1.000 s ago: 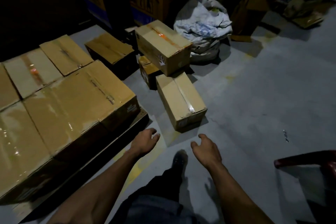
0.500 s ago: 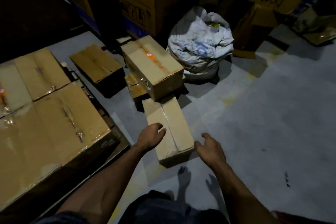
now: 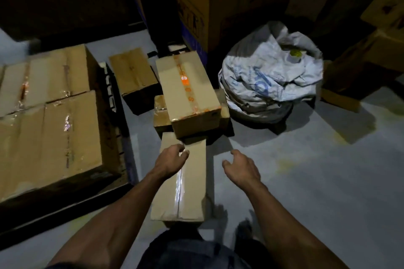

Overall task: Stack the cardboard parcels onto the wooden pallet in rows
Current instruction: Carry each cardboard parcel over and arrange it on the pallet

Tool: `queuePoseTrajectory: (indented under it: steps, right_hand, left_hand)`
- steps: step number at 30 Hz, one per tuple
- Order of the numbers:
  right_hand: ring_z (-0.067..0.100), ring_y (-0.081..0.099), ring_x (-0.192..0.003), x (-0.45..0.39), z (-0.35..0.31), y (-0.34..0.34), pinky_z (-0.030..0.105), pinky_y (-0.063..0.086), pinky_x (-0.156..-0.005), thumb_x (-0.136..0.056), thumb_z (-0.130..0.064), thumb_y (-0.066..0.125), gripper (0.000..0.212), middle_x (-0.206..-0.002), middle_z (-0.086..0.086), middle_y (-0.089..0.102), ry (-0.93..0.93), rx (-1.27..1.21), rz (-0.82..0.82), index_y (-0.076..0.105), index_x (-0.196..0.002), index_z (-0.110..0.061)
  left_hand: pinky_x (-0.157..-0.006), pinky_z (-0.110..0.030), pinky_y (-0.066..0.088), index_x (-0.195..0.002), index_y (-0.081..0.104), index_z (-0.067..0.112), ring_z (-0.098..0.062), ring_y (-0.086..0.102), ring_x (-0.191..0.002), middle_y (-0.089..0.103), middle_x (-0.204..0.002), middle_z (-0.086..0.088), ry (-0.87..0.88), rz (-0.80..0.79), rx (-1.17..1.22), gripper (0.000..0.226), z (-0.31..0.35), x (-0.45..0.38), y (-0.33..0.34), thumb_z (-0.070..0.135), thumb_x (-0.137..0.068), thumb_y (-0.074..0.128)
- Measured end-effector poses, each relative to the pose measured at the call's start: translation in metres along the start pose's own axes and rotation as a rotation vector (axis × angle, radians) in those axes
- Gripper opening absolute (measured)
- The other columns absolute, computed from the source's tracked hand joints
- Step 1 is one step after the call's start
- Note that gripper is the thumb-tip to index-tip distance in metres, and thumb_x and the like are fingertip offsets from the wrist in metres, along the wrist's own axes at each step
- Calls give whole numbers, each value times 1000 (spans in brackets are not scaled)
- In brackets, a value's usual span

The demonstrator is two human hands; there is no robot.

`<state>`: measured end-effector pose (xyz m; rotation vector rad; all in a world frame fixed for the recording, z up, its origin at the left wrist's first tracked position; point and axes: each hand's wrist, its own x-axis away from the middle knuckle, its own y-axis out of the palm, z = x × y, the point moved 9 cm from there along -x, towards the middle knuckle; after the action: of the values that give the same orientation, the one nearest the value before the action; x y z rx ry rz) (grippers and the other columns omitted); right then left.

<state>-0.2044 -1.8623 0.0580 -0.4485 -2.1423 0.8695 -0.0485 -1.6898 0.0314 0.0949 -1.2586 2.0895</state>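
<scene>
Cardboard parcel [image 3: 183, 183], long and narrow, lies on the floor [image 3: 317, 170] directly in front of me, its clear tape seam running lengthwise. My left hand [image 3: 171, 159] hovers over its far end, fingers loosely curled, grasping nothing; contact with the top face cannot be confirmed. My right hand [image 3: 240, 167] hangs released beside the right edge, clear of the parcel.

Risk: lifting from one end only would let the long parcel tip and slide from the grip. Glossy tape offers poor purchase. The far end sits tight against the stacked parcels beyond it, so a careless pull could drag them.

Further out, a parcel with orange tape [image 3: 188, 91] rests on a smaller box [image 3: 160, 113]. To the left, the wooden pallet [image 3: 118, 129] already carries a row of large taped parcels [image 3: 54, 142]; free pallet surface is hard to judge. A white sack [image 3: 271, 78] stands to the right.
</scene>
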Motion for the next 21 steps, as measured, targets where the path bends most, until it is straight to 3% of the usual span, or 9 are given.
queuePoseTrajectory:
  steps: [7,10,14,17,21]
  right_hand:
    - [34,46,-131,-87,-13,-92,42,42,-103,-98,-42,49,55,-146,9,49,-118,131,-57,41,-147,-18]
    - [33,51,-124,-126,-39,-110,41,46,-95,-97,-40,50,48,-137,10,56,-188,167,-82,47,-140,-21]
    - [33,55,-118,-188,-80,-119,40,48,-91,-95,-42,51,38,-128,9,61,-261,210,-116,55,-128,-22]
    - [34,56,-116,-251,-114,-121,38,48,-88,-93,-38,51,39,-130,9,60,-296,196,-127,55,-128,-20]
    - [31,58,-108,-338,-150,-121,37,47,-87,-95,-35,53,37,-124,6,62,-181,-14,-178,56,-129,-19]
  left_hand:
    - [-85,-30,43,-126,62,10,-25,60,-115,65,-125,-8,-112,126,97,35,63,-54,-32,34,-103,49]
    - [-89,-34,48,-125,62,10,-25,61,-111,66,-122,-11,-174,181,159,35,66,-86,-47,34,-102,51]
    - [-101,-43,48,-134,58,6,-31,57,-121,62,-133,-15,-242,235,222,43,60,-143,-66,34,-101,52]
    - [-103,-40,46,-135,57,2,-31,56,-124,61,-135,-16,-308,254,307,46,42,-206,-78,32,-101,53]
    - [-90,-41,48,-107,70,0,-35,63,-106,69,-108,-19,-471,305,518,39,5,-284,-96,36,-98,57]
